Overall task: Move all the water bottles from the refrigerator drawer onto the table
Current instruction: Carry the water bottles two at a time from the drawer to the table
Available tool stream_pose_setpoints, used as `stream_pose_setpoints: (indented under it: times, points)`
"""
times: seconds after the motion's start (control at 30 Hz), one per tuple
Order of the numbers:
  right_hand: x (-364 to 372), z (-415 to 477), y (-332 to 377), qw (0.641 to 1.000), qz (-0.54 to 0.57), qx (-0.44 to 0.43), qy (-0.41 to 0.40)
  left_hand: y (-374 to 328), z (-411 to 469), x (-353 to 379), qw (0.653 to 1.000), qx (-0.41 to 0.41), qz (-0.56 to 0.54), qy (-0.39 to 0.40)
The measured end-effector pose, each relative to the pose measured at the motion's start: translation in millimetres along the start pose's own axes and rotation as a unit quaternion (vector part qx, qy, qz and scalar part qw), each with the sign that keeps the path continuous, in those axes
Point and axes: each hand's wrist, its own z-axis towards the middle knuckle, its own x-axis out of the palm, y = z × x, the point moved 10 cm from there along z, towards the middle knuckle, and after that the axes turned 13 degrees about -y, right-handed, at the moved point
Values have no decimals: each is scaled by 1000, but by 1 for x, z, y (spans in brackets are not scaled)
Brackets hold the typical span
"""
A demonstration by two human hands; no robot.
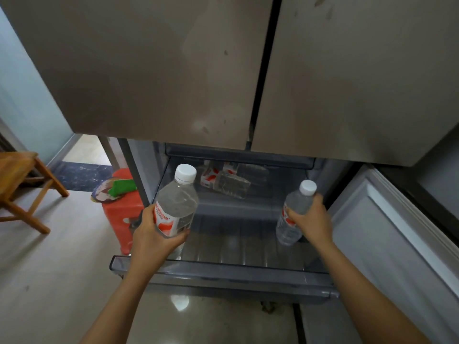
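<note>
The refrigerator drawer point(223, 271) is pulled out below the closed upper doors. My left hand point(155, 235) grips a clear water bottle point(177, 202) with a white cap and a red-and-white label, held upright above the drawer's left side. My right hand point(310, 219) grips a second water bottle point(296, 207) of the same kind, tilted, above the drawer's right side. At the back of the drawer lie more bottles point(228, 181) on their sides, two or three, partly shadowed.
An open lower fridge door point(387, 239) stands at the right. A red plastic stool point(121, 209) with a green cloth on it stands left of the drawer. A wooden stool point(22, 184) is at far left. Tiled floor lies in front.
</note>
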Motion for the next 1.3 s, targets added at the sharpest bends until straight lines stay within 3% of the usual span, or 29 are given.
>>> stream_pose_setpoints:
  times: [0.13, 0.33, 0.5, 0.77, 0.87, 1.1, 1.3]
  points:
    - [1, 1, 7, 1000, 14, 9, -6, 0, 0, -1, 1000, 9, -8, 1]
    - [-1, -16, 40, 997, 22, -49, 59, 0, 0, -2, 999, 8, -38, -4]
    - [-15, -46, 123, 971, 71, -173, 149, -9, 1, -15, 992, -3, -120, -44]
    - [-33, -101, 240, 906, 176, -301, 240, -27, 3, -94, 928, -28, -311, -203]
    - [-26, -126, 284, 873, 201, -355, 268, -28, 2, -143, 905, -10, -334, -264]
    - [15, -195, 360, 791, 284, -407, 358, 31, -62, -277, 854, -22, -249, -456]
    - [71, -285, 387, 715, 280, -443, 463, 79, -174, -346, 785, -99, -159, -590]
